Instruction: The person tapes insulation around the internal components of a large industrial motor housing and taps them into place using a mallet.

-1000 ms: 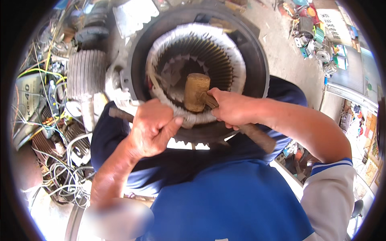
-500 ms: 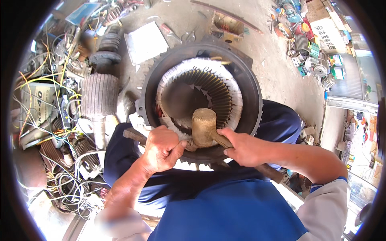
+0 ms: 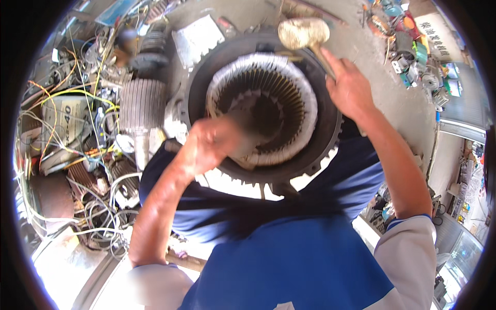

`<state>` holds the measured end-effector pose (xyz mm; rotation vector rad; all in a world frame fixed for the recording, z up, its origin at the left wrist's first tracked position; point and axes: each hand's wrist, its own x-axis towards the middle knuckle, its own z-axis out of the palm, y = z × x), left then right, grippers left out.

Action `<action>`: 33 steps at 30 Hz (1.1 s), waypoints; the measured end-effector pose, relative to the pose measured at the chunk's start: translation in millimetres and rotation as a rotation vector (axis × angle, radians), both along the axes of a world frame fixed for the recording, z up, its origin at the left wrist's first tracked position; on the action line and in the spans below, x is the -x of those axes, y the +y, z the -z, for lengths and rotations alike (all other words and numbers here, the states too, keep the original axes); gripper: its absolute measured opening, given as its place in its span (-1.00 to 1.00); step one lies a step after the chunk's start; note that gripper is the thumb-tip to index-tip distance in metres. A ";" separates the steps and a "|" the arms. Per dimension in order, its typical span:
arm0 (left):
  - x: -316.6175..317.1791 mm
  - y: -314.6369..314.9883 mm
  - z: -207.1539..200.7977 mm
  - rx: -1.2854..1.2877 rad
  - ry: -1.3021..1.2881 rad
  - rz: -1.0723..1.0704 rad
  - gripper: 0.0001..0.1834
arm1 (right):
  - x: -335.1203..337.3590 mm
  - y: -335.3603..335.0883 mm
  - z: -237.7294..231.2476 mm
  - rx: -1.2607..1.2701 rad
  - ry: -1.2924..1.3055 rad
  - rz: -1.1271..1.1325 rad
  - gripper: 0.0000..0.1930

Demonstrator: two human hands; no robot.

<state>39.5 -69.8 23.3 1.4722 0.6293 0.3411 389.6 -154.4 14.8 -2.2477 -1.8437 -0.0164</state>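
My right hand (image 3: 352, 94) is closed round the handle of a mallet (image 3: 304, 34) with a pale, barrel-shaped head. The head is raised over the far right rim of a motor stator (image 3: 328, 121). White-wrapped windings (image 3: 308, 98) line the stator's bore, with dark slots inside. My left hand (image 3: 204, 144) is curled at the near left of the windings, its fingers smeared by motion. A dark end of a bar-like tool (image 3: 172, 146) shows beside that hand; the rest is hidden in the grip. The stator sits between my legs.
A ribbed rotor (image 3: 142, 106) with a shaft stands left of the stator. Tangled cables (image 3: 101, 222) and motor parts crowd the left floor. A white sheet (image 3: 198, 37) lies beyond. More parts (image 3: 408, 57) and a cardboard box (image 3: 433, 33) are at the far right.
The mallet has swung up and away from the near windings to the far right, with my right arm stretched out. My left hand has shifted slightly farther away and is blurred.
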 end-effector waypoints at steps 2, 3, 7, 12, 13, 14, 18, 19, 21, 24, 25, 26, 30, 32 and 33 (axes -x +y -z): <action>-17.3 14.6 -6.4 -0.064 0.035 0.073 -0.86 | -3.1 -0.5 7.5 -0.026 0.011 0.017 -0.28; -29.0 19.1 -10.6 -0.217 0.107 0.125 -0.87 | -3.5 -0.2 8.7 -0.010 0.006 0.034 -0.29; -64.3 33.7 -24.3 -0.384 0.388 0.234 -0.84 | -13.0 3.0 20.8 -0.034 0.035 0.076 -0.31; -80.5 36.9 -11.5 -0.346 0.241 0.246 -0.80 | -19.9 5.8 31.6 -0.017 0.188 0.155 -0.32; -81.9 38.5 -11.6 -0.332 0.226 0.261 -0.80 | -21.7 6.5 33.8 -0.042 0.225 0.163 -0.33; -82.8 38.2 -11.8 -0.334 0.269 0.257 -0.80 | -22.2 4.9 34.7 -0.047 0.238 0.163 -0.33; -67.1 44.5 -2.8 -0.540 0.243 0.212 -0.79 | -11.2 6.9 29.7 -0.070 0.257 0.128 -0.36; -66.7 41.0 -2.2 -0.453 0.266 0.192 -0.79 | -8.5 8.8 24.6 0.000 0.279 0.141 -0.35; -65.7 34.8 -3.1 -0.227 0.313 0.161 -0.78 | -7.3 16.6 12.9 0.037 0.287 0.146 -0.35; -69.1 27.4 -11.8 -0.202 0.317 0.139 -0.82 | -8.0 27.8 4.9 0.078 0.319 0.187 -0.34; -69.0 25.2 -13.4 -0.214 0.315 0.137 -0.82 | -9.9 31.7 3.8 0.093 0.331 0.206 -0.34; -67.4 23.6 -11.1 -0.215 0.286 0.134 -0.83 | -13.9 34.3 6.4 0.088 0.358 0.224 -0.34; -56.3 18.4 -14.6 -0.252 0.264 0.117 -0.83 | -21.8 42.8 -4.0 0.161 0.533 0.305 -0.33; -52.4 17.3 -17.4 -0.276 0.258 0.113 -0.83 | -19.2 40.8 -7.8 0.157 0.567 0.316 -0.34; -51.0 16.4 -22.8 -0.277 0.300 0.115 -0.83 | -15.8 36.9 -4.7 0.088 0.516 0.281 -0.34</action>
